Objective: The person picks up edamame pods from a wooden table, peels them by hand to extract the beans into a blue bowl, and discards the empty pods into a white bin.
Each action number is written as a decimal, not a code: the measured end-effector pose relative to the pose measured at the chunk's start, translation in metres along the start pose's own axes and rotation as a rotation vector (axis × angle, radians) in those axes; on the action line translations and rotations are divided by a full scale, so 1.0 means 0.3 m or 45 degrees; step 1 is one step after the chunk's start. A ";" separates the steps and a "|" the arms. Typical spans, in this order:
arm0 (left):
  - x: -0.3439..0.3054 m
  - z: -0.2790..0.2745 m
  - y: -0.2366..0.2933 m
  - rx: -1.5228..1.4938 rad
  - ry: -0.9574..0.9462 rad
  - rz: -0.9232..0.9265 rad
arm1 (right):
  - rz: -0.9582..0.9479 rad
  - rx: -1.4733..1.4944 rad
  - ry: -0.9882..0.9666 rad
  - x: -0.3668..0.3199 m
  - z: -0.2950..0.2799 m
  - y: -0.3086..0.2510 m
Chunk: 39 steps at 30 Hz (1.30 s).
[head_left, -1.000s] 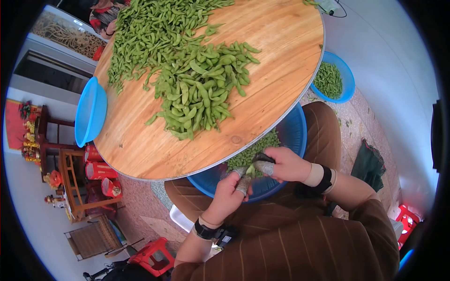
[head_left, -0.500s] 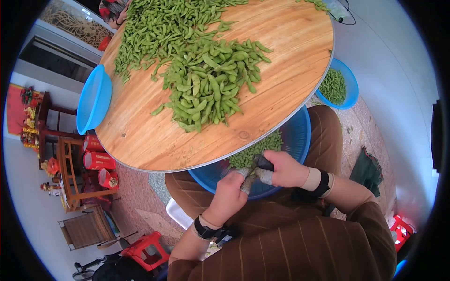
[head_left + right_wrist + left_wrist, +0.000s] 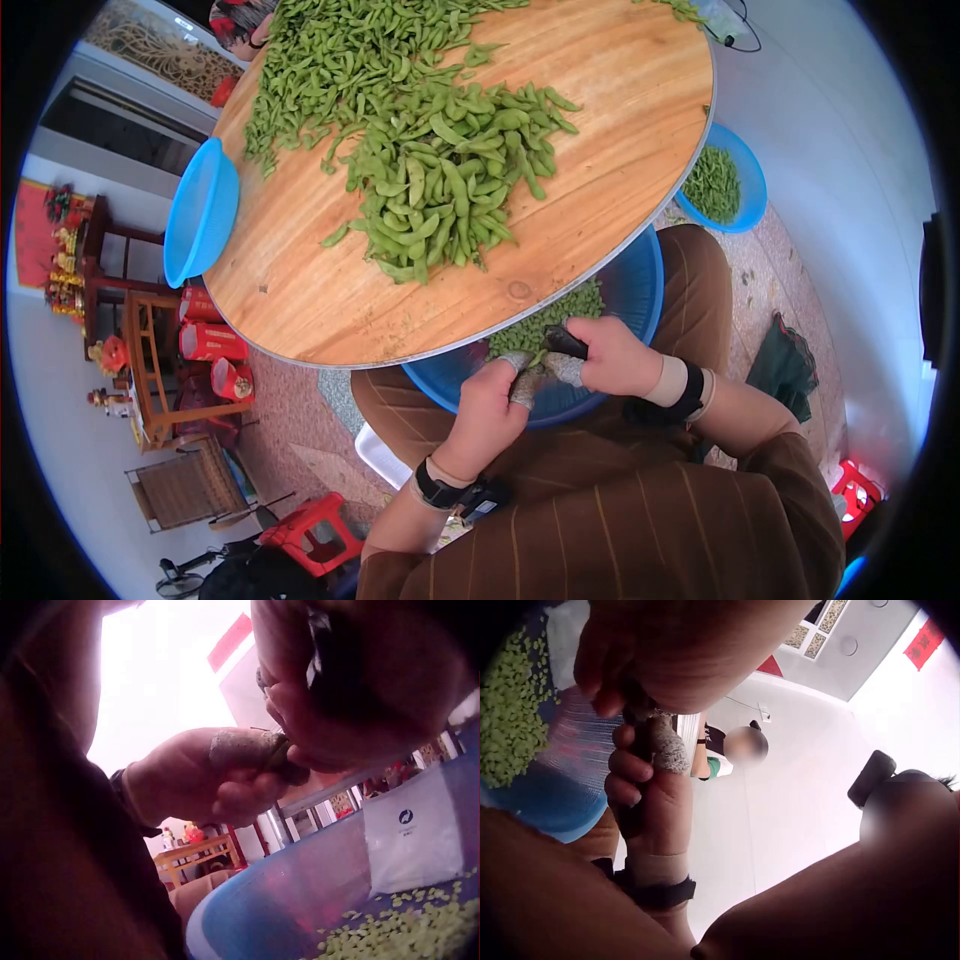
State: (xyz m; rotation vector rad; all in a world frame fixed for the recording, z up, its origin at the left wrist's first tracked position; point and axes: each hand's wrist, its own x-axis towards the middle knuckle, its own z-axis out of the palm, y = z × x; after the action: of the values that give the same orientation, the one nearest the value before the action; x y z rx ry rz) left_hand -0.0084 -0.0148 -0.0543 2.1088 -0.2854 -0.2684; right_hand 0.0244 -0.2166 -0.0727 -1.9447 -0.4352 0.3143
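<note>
Both hands meet over a large blue basin [image 3: 640, 285] in the lap, close under the table edge. The left hand [image 3: 487, 410] and right hand [image 3: 618, 360] pinch a green soybean pod [image 3: 279, 755] between their fingertips, most of it hidden by the fingers. Grey, rough-looking covers wrap several fingers, and a black cover [image 3: 567, 341] is on a right-hand digit. Below the hands, shelled green beans [image 3: 525, 335] lie heaped in the basin. A big pile of unshelled pods [image 3: 440, 195] spreads over the round wooden table [image 3: 610, 110].
A blue bowl [image 3: 200, 215] leans at the table's left edge. Another blue bowl [image 3: 752, 200] with green pods stands on the floor at right, near a dark green bag [image 3: 782, 370]. Red stool [image 3: 315, 535] at lower left. A white packet [image 3: 412, 832] is inside the basin.
The head view has shifted slightly. The hands have drawn closer together, and the pod that showed plainly between them a second ago is now mostly covered by the fingers.
</note>
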 end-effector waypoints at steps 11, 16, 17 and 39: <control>0.006 -0.023 0.025 -0.358 -0.089 -0.314 | 0.176 0.258 -0.018 -0.002 -0.008 -0.016; 0.007 -0.019 0.030 0.130 -0.043 0.030 | -0.173 -0.128 0.042 -0.015 -0.005 -0.025; 0.013 -0.025 0.044 0.306 -0.080 0.172 | -0.154 -0.045 -0.039 -0.016 -0.009 -0.014; 0.010 -0.045 0.017 -0.880 -0.546 -0.400 | 0.257 0.713 -0.373 0.004 -0.020 0.023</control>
State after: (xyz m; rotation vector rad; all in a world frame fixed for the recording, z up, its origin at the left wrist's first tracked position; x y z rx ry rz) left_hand -0.0019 -0.0075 -0.0433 1.3862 -0.0832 -0.8774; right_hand 0.0291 -0.2234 -0.0766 -1.3960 -0.2958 0.7718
